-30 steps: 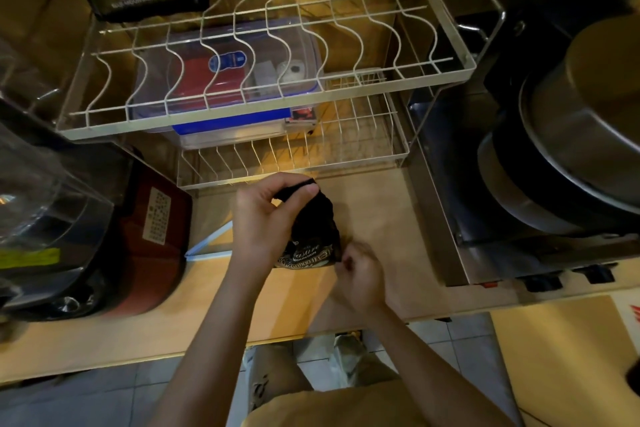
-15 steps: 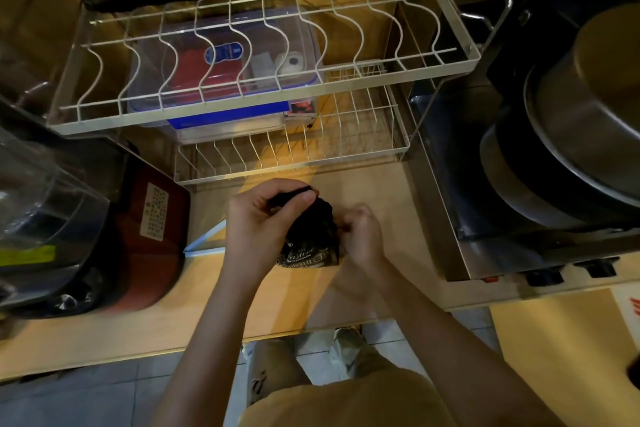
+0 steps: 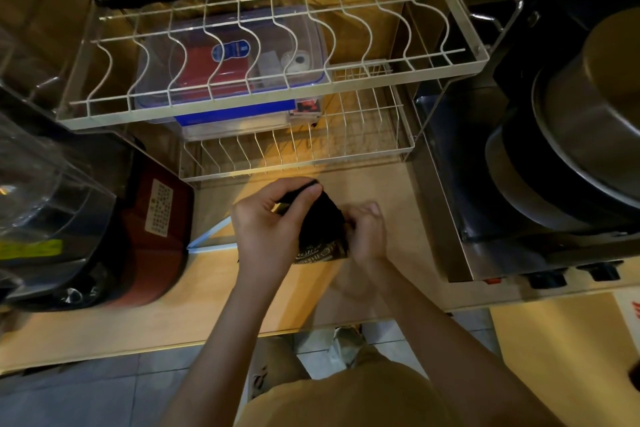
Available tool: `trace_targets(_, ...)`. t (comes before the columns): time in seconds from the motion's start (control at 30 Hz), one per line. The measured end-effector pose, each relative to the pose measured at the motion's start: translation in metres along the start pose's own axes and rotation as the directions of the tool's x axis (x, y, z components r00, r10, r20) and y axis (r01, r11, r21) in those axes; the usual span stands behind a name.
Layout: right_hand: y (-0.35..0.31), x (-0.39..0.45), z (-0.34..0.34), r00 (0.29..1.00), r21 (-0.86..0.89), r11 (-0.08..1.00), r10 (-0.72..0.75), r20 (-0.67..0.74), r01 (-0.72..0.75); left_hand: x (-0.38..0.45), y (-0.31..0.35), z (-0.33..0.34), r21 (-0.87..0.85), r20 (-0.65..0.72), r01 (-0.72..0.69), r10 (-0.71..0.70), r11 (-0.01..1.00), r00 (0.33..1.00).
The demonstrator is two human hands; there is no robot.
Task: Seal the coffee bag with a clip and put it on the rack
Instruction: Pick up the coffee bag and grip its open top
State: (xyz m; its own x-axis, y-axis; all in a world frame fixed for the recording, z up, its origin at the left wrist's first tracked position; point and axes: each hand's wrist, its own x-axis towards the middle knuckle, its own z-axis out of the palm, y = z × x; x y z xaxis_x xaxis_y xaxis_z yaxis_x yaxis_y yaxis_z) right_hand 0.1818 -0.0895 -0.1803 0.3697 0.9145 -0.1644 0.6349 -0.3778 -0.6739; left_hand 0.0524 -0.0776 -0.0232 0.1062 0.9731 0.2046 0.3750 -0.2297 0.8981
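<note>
Two hands work a black coffee bag [image 3: 320,230] on the wooden tabletop [image 3: 138,319], in front of the wire rack [image 3: 277,107]. Left hand [image 3: 268,224] pinches the folded top; right hand [image 3: 369,230] curls closed against its side. Above, a clear lidded box [image 3: 232,62] on the rack's lower tier holds a red packet and small white items.

Single wide-angle view from head height, looking forward and steeply down over the hands [image 3: 308,222] at close range. Worktop [image 3: 242,305] spread beneath them, wire rack [image 3: 277,107] just beyond, floor tiles [image 3: 86,399] nearer than the wrists. Edges bowed by the lens. No second view for overlap.
</note>
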Motion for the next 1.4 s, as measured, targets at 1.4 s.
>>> trace_targets(1.4, -0.066, 0.017, -0.081, 0.860, 0.429, 0.903, -0.196, 0.471, -0.029, 0.017, -0.036, -0.030, -0.077, 0.028, 0.140, -0.138, 0.987, 0.990)
